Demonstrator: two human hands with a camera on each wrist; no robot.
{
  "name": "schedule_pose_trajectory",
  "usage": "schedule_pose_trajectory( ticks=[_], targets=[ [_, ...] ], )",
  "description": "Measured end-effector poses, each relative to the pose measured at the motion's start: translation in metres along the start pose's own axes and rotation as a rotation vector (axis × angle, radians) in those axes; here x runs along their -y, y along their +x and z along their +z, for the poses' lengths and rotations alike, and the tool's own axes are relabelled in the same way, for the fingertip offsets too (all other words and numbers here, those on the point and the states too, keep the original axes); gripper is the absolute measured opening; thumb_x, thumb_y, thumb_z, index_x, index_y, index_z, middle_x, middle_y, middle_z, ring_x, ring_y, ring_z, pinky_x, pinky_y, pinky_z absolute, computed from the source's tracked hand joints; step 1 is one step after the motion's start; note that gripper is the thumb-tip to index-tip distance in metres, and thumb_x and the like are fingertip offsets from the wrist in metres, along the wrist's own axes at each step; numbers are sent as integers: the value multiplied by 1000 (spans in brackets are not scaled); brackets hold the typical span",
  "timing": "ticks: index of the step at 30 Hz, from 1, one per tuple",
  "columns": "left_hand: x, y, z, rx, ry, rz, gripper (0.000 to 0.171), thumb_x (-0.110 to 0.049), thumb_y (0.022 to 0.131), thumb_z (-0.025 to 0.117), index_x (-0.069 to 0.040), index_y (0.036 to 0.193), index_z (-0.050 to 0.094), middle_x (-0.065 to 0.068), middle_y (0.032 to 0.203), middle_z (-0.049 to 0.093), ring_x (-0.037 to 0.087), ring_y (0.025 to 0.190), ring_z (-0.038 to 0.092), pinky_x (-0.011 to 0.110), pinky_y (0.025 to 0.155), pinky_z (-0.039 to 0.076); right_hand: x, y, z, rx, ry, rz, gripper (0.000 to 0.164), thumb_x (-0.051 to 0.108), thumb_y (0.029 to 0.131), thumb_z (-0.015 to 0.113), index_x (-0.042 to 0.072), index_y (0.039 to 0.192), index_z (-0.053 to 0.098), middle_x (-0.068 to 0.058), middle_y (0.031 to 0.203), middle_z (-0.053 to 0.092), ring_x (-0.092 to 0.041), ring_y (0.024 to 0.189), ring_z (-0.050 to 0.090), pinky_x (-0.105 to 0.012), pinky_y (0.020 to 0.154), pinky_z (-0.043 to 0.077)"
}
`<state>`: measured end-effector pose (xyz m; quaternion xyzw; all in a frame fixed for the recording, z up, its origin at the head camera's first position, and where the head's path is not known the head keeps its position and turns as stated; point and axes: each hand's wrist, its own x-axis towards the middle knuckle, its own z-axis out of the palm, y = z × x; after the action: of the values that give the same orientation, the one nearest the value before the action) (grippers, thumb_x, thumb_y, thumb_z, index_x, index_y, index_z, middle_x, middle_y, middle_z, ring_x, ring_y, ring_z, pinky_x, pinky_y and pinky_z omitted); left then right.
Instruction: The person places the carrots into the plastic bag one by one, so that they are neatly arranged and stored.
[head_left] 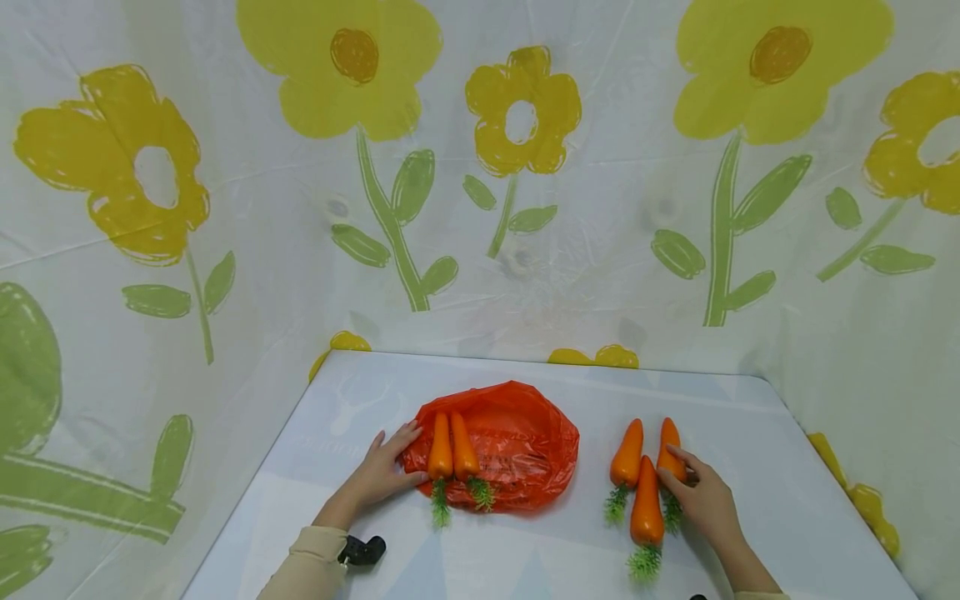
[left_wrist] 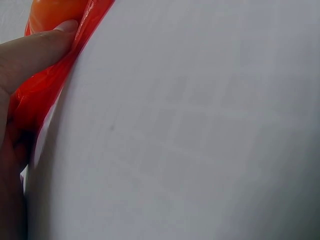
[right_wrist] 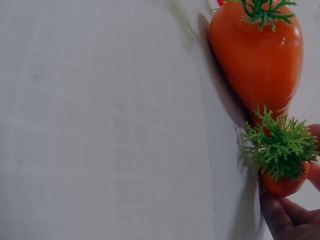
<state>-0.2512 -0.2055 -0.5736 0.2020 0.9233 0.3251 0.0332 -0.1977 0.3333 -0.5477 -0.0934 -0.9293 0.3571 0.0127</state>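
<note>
A red plastic bag [head_left: 528, 458] lies spread on the table with its mouth open. Two orange toy carrots [head_left: 440, 450] with green leafy tops lie side by side on its left part. At the bag's left edge, my left hand [head_left: 378, 477] pinches the red plastic; the left wrist view has the thumb [left_wrist: 37, 52] over it, against a carrot [left_wrist: 55, 15]. To the right, my right hand [head_left: 708, 504] grips the rightmost carrot [head_left: 669, 437] between thumb and fingers. Two more carrots, one upper-left [head_left: 627, 454] and one nearer [head_left: 647, 504], lie just left of that hand.
The pale table [head_left: 570, 550] has a printed deer pattern and rounded far corners. White curtains [head_left: 600, 250] with yellow flowers hang behind it and along both sides. A small black device [head_left: 363, 550] is at my left wrist, beside the beige sleeve [head_left: 311, 562].
</note>
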Motion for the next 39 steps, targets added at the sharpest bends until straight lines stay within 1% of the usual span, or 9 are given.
schedule_pose_trajectory(
  ticks=[9,17,19,26,35,39],
  targets=[
    [-1,0,0,3,3,-10,87,-47,88,77,-4,155,41,13,164,33,33,153,25,61,123,2,-1,-2,0,-11,18,3,70,45,97,67,1,149,49,-35,134,55,-46,114,60,-51,87,57],
    [-1,1,0,5,-6,-21,88,-47,88,77,-5,155,41,13,164,32,32,153,25,60,123,1,-1,-2,-2,-6,19,14,70,45,97,66,2,149,49,-34,135,55,-46,115,59,-55,91,55],
    [-2,0,0,7,-9,-24,88,-48,87,77,-5,155,41,13,164,32,33,153,25,60,123,0,-1,-2,-2,-5,21,15,70,46,97,66,2,149,49,-34,136,54,-47,115,59,-54,90,55],
    [0,0,-1,7,-1,-12,88,-49,88,76,-5,155,41,13,164,32,33,153,24,61,122,1,-1,-2,-4,-5,35,18,71,47,97,66,4,150,48,-34,137,54,-47,116,60,-52,88,57],
    [-1,0,-1,3,3,-9,87,-47,88,77,-4,155,41,13,164,33,33,152,26,61,122,2,4,-6,-7,-6,52,39,70,45,98,66,3,151,47,-35,139,52,-49,120,57,-52,90,57],
    [-2,0,-1,7,-3,-17,87,-47,88,77,-5,155,41,13,164,33,33,153,25,61,123,1,7,-7,-8,-4,63,43,69,44,98,66,3,151,47,-35,141,51,-49,121,57,-53,91,56]
  ],
)
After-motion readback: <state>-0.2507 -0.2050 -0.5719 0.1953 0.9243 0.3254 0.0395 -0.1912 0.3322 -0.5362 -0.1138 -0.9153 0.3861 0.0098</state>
